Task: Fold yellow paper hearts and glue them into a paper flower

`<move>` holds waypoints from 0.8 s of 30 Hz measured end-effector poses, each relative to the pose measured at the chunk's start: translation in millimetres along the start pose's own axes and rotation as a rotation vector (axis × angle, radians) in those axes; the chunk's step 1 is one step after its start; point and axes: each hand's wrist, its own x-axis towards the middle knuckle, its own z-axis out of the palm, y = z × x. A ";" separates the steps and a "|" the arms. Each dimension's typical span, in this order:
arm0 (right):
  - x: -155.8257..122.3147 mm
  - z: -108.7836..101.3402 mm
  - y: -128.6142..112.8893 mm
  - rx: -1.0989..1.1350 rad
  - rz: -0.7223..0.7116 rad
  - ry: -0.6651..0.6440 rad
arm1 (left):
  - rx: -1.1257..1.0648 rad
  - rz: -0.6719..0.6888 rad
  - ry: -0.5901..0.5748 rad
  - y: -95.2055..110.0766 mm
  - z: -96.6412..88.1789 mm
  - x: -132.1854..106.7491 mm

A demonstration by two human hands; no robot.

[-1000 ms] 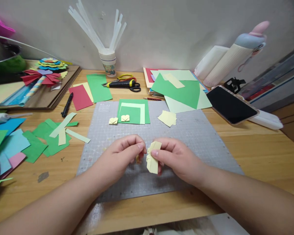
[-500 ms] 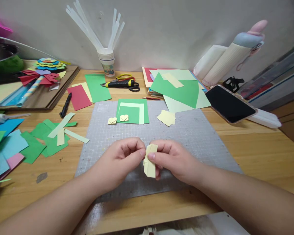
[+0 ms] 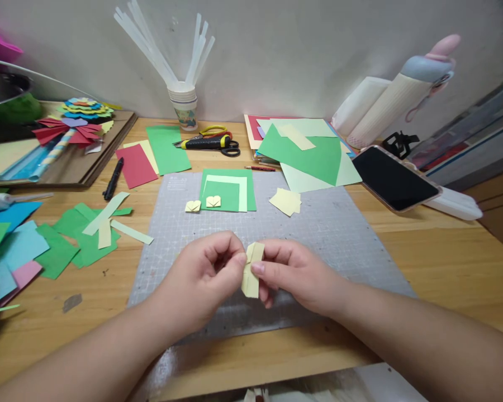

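Folded pale-yellow paper strip [image 3: 251, 271]: pinched between left hand [image 3: 207, 273] and right hand [image 3: 295, 273], fingertips closed on it, above near half of grey cutting mat [image 3: 339, 234]. Mat bare around hands; small paper hearts [image 3: 203, 204] and green card [image 3: 228, 190] near far edge.

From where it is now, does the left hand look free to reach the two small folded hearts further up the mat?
Probably not at once: the left hand and right hand both pinch the folded yellow paper. The bare mat between it and the hearts holds nothing.
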 end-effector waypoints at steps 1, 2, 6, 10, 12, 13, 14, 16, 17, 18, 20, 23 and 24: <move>0.4 -0.4 -0.2 0.019 0.003 0.001 | 0.013 0.019 0.024 -1.8 -0.5 0.0; 0.8 -1.1 -0.5 0.050 0.009 0.001 | 0.017 0.045 0.055 -3.8 -1.0 0.2; 2.1 -7.2 -1.7 0.266 0.072 -0.113 | 0.102 0.241 0.180 -10.2 -4.0 3.3; 2.8 -12.2 -1.4 0.409 0.245 -0.338 | 0.230 0.384 0.081 -8.7 -6.6 6.0; 3.7 -12.4 -0.4 0.377 0.289 -0.346 | 0.189 0.352 0.043 -6.9 -7.1 6.5; 4.4 -12.0 0.1 0.334 0.278 -0.297 | 0.148 0.308 0.028 -6.2 -7.2 6.7; 5.1 -11.5 0.5 0.278 0.243 -0.214 | 0.105 0.257 0.019 -5.9 -7.3 7.1; 6.1 -10.4 0.8 0.154 0.118 -0.004 | 0.047 0.152 0.022 -6.0 -7.2 8.1; 6.0 -9.8 0.6 0.092 0.038 0.092 | 0.042 0.111 0.032 -6.3 -7.2 8.8; 5.5 -9.2 0.2 0.030 -0.044 0.171 | 0.052 0.085 0.045 -6.7 -7.1 9.6; 3.5 -7.8 -0.8 -0.120 -0.190 0.269 | 0.092 0.070 0.067 -7.6 -6.6 10.7; 0.3 -5.1 -1.9 -0.429 -0.364 0.333 | 0.156 0.100 0.082 -8.1 -5.6 10.8; -0.1 -4.2 -2.0 -0.524 -0.401 0.336 | 0.171 0.108 0.081 -8.1 -5.3 10.5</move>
